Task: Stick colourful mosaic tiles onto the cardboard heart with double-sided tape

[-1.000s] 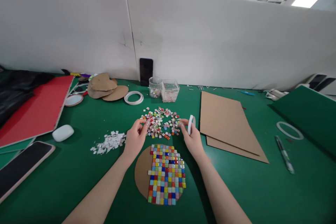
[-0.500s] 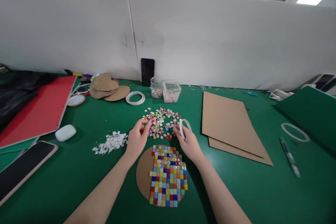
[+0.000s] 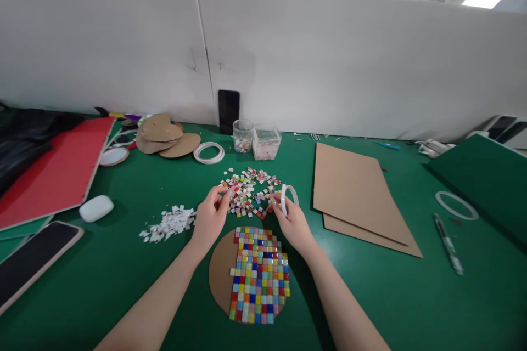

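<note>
A round cardboard disc [image 3: 218, 274] lies on the green table, mostly covered by a grid of small coloured mosaic tiles [image 3: 259, 274]. Just beyond it spreads a loose pile of coloured tiles [image 3: 249, 191]. My left hand [image 3: 209, 216] rests at the pile's left edge, its fingertips pinched on a small tile. My right hand [image 3: 290, 219] holds a white tape ring [image 3: 289, 198] upright at the pile's right edge, fingertips touching the tiles.
White paper scraps [image 3: 167, 224] lie left of my left hand. Cardboard sheets [image 3: 354, 192] lie to the right, with a pen [image 3: 448, 244] and another ring [image 3: 456, 204] beyond. Two clear tile containers [image 3: 257, 141], a tape ring [image 3: 208, 152], cardboard discs [image 3: 164, 134], a red board [image 3: 53, 173], a phone [image 3: 35, 260].
My right hand has moved left toward the tile pile and turned the tape ring from edge-on to more face-on. My left hand stays at the pile's left edge.
</note>
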`<state>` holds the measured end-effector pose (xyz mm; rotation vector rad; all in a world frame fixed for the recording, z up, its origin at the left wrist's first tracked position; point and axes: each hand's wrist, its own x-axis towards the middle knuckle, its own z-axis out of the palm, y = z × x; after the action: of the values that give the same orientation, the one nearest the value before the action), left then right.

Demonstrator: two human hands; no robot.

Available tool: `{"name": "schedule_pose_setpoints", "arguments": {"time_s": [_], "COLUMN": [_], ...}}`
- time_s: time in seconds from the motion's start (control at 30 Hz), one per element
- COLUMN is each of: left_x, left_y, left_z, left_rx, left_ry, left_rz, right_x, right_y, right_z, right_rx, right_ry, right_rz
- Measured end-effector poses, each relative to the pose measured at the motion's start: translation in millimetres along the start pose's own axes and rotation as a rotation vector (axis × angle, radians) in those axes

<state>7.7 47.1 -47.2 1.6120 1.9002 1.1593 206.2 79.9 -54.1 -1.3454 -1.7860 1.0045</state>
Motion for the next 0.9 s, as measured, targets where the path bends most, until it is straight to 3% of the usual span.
{"name": "schedule_pose_setpoints", "arguments": {"time_s": [0.13,0.23,0.4,0.63,0.9], "left_x": [0,0,-1,-1,0], "left_y": [1,1,0,-2,-1], "left_z": [-0.5,-0.1,-0.2,-0.3,0.6], "left_rx": [-0.007,-0.01,-0.009,-0.002,-0.007], "left_ry": [0.0,-0.005,-0.009,0.003,-0.002], "left_rz": [-0.003,-0.014,-0.02,-0.012,-0.001], "right_x": [0,1,-1,-3,-3], "right_y": [0,0,-3,-3,-3], "right_z": [-2,-5,-8,-14,-14], "right_rx": [0.064,-0.023,-0.247,-0.291,-0.291], "right_ry": [0.051,0.112,-0.081,-0.245,-0.266], "right_rz": [-0.004,-0.092,-0.22,-0.128,-0.113]}}
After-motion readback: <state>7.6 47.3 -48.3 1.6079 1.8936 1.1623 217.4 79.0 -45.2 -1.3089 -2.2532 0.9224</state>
